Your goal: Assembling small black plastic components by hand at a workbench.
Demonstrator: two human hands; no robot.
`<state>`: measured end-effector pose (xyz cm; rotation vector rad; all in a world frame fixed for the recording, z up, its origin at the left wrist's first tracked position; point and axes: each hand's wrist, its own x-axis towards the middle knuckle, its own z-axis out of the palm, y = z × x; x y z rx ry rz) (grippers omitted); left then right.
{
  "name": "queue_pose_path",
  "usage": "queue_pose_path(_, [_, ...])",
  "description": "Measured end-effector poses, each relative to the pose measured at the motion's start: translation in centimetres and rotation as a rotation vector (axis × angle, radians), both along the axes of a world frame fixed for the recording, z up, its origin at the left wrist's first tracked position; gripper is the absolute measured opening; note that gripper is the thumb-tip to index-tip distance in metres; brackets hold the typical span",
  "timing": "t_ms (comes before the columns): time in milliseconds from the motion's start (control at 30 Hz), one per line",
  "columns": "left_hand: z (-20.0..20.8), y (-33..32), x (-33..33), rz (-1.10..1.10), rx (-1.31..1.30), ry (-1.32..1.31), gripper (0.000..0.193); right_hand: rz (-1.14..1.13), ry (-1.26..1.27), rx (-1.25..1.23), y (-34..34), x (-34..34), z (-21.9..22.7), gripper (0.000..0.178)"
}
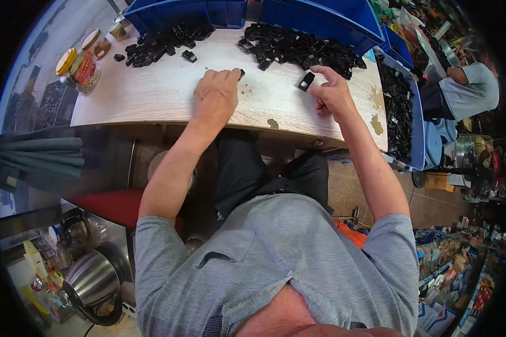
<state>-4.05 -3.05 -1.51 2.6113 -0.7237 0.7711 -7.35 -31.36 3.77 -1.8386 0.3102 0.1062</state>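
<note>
My left hand [216, 95] rests low over the table with its fingers curled. A small dark piece [242, 74] shows at its fingertips, mostly hidden by the hand. To the right, the thumb and forefinger of my right hand [333, 96] pinch a small black plastic part [306, 81] with a pale patch on it. Beyond the hands lie two heaps of similar black parts, a left heap [163, 44] and a larger right heap [303, 48]. One loose black part [189, 56] sits apart from the left heap.
Blue bins [326, 22] line the table's far edge. Another blue bin [415, 121], filled with black parts, stands at the right. A yellow-lidded jar [80, 70] is at the left end of the table [129, 101]. A person [469, 90] is at the far right.
</note>
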Motion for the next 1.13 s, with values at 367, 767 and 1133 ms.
queue_pose_path(367, [1.5, -4.3, -1.7, -0.24, -0.498, 0.15, 0.025, 0.095, 0.073, -0.185, 0.4, 1.1, 0.0, 0.032])
queue_pose_path(767, [0.9, -9.6, 1.4, -0.577, -0.195, 0.158, 0.021, 0.199, -0.001, -0.16, 0.0, 0.9, -1.6, 0.025])
queue_pose_path(1133, [0.5, -9.3, 1.2, -0.59, -0.165, 0.138, 0.03, 0.19, -0.039, -0.201, -0.2, 1.0, -2.6, 0.029])
